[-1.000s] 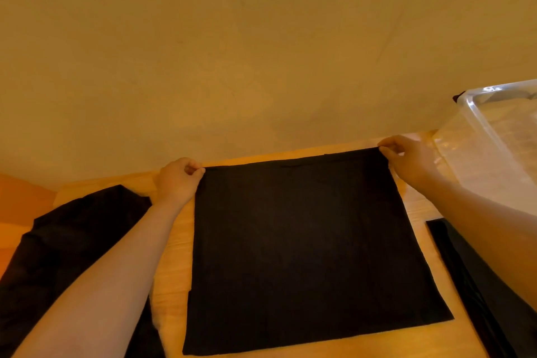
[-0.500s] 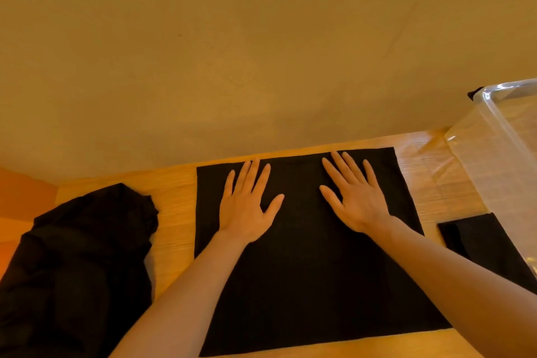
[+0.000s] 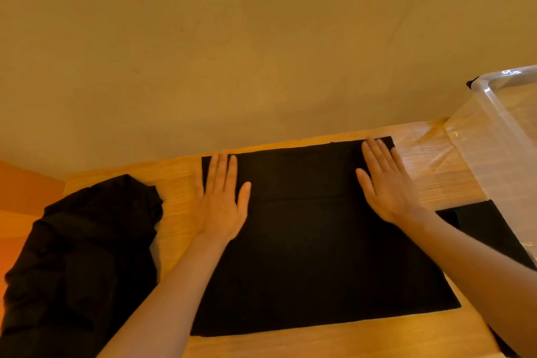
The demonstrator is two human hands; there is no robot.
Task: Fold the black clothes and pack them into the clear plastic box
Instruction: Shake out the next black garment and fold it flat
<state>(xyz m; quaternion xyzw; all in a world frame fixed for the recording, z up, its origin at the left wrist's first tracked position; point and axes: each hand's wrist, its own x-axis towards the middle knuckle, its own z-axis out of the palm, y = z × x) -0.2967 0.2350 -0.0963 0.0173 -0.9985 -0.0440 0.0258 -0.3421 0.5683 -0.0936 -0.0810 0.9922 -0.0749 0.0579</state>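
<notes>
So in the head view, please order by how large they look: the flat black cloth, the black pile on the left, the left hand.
1. Flat black cloth, largest.
2. Black pile; it is cut off by the frame edge, so its full size is unsure.
3. Left hand, clearly smallest.

Readable text: none anywhere in frame.
Black garment [image 3: 313, 241], centre: plain, unmarked.
Clear plastic box [image 3: 505, 136], right edge: bare of label or number.
Wooden table [image 3: 180, 200]: unmarked.
</notes>
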